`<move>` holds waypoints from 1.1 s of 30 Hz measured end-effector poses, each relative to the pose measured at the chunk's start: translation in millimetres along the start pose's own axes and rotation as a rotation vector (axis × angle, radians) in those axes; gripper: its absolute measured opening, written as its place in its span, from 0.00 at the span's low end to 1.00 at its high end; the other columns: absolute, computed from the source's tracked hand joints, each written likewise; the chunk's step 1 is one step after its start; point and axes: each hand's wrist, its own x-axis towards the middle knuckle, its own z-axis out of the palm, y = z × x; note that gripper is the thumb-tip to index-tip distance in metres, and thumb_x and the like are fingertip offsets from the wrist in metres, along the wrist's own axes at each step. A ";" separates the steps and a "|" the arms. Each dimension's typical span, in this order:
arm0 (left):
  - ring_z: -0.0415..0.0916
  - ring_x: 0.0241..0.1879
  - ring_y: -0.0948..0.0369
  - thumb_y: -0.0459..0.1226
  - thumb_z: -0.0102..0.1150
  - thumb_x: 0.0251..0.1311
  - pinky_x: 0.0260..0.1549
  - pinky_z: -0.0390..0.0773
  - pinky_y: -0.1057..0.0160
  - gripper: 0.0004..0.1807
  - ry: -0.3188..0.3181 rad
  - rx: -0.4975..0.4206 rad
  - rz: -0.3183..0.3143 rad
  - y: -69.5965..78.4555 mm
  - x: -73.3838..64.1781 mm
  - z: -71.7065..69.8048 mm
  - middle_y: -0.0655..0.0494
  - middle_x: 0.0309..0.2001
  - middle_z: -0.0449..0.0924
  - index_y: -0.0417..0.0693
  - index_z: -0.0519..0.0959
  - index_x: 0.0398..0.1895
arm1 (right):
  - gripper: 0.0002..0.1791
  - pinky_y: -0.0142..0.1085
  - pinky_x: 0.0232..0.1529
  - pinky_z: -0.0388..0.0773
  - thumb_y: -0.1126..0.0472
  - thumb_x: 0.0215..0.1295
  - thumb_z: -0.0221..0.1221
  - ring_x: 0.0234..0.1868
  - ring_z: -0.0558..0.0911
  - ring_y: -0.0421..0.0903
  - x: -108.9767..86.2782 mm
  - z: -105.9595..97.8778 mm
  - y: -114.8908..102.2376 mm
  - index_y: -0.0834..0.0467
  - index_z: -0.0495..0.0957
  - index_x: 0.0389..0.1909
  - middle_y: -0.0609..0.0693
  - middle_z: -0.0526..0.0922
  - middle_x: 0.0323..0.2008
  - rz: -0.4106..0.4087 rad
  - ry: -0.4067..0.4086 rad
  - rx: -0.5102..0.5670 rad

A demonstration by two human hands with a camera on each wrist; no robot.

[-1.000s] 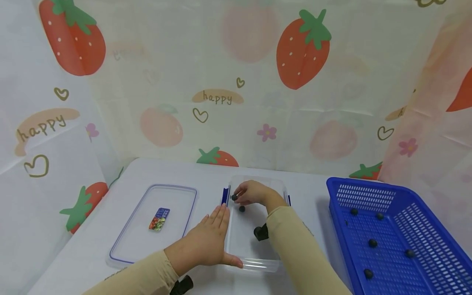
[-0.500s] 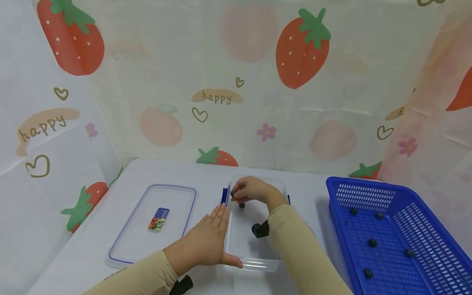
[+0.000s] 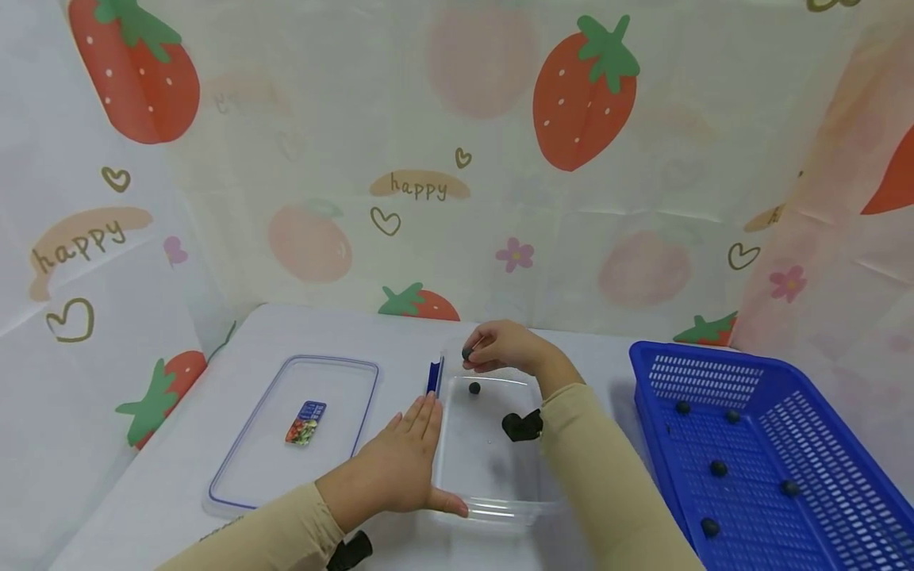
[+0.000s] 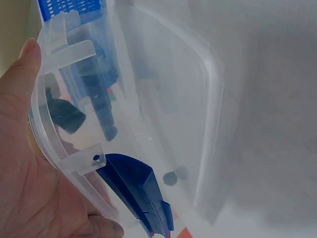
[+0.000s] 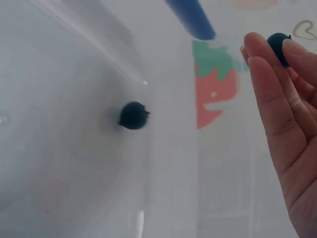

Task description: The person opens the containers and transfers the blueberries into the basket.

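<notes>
My right hand (image 3: 505, 346) pinches a blueberry (image 5: 279, 48) between thumb and fingertips, above the far end of a clear plastic box (image 3: 457, 484). A second blueberry (image 3: 474, 388), its small crown showing in the right wrist view, lies on the box's floor. At the box's left side my left hand (image 3: 403, 468) rests with straight fingers along the wall and the thumb spread at the front corner. Beside those fingertips a dark blue latch (image 4: 136, 188) hangs folded outward from the box.
Left of the box lies a clear lid (image 3: 243, 468) with a blue seal and a colourful label (image 3: 305, 423). On the right stands a blue slotted basket (image 3: 707, 357) with several blueberries in it. Small black devices (image 3: 350, 549) sit at my wrists. A printed curtain (image 3: 443, 95) hangs behind.
My right hand has risen from inside the box toward its far end, carrying the blueberry. The blueberry on the floor has shifted slightly toward the back. My left hand has stayed in place.
</notes>
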 end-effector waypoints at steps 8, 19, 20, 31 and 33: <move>0.38 0.70 0.47 0.79 0.41 0.32 0.62 0.53 0.47 0.71 0.004 -0.014 -0.001 0.5 -1.0 -1.5 0.38 0.70 0.39 0.33 0.44 0.69 | 0.07 0.41 0.45 0.77 0.68 0.59 0.59 0.39 0.82 0.50 -18.9 -25.0 -11.8 0.65 0.76 0.38 0.57 0.83 0.37 -0.062 0.029 -0.057; 0.37 0.70 0.47 0.79 0.40 0.32 0.63 0.52 0.47 0.71 -0.005 -0.012 0.004 -0.2 -0.6 -1.5 0.37 0.70 0.39 0.33 0.43 0.70 | 0.13 0.41 0.46 0.76 0.68 0.60 0.57 0.44 0.81 0.53 -52.7 -65.6 -22.2 0.68 0.73 0.45 0.59 0.80 0.39 -0.152 0.053 -0.051; 0.37 0.70 0.47 0.79 0.40 0.32 0.63 0.52 0.47 0.71 -0.005 -0.012 0.004 -0.2 -0.5 -1.1 0.38 0.70 0.39 0.33 0.43 0.70 | 0.13 0.41 0.46 0.76 0.68 0.61 0.57 0.45 0.81 0.53 -57.2 -69.6 -22.7 0.68 0.73 0.45 0.59 0.80 0.39 -0.157 0.058 -0.059; 0.38 0.70 0.46 0.77 0.44 0.34 0.63 0.51 0.46 0.70 0.004 -0.011 0.003 0.2 -0.8 -1.1 0.37 0.70 0.39 0.33 0.44 0.69 | 0.14 0.41 0.46 0.76 0.65 0.61 0.58 0.43 0.81 0.49 -110.6 -105.2 -22.7 0.69 0.71 0.45 0.58 0.81 0.39 -0.221 0.081 -0.119; 0.38 0.70 0.46 0.78 0.43 0.34 0.63 0.52 0.46 0.70 0.005 -0.005 0.005 0.2 -0.5 -1.2 0.37 0.70 0.39 0.33 0.44 0.69 | 0.14 0.41 0.46 0.77 0.67 0.61 0.57 0.42 0.82 0.48 -120.8 -111.4 -21.2 0.71 0.71 0.45 0.58 0.81 0.39 -0.233 0.090 -0.128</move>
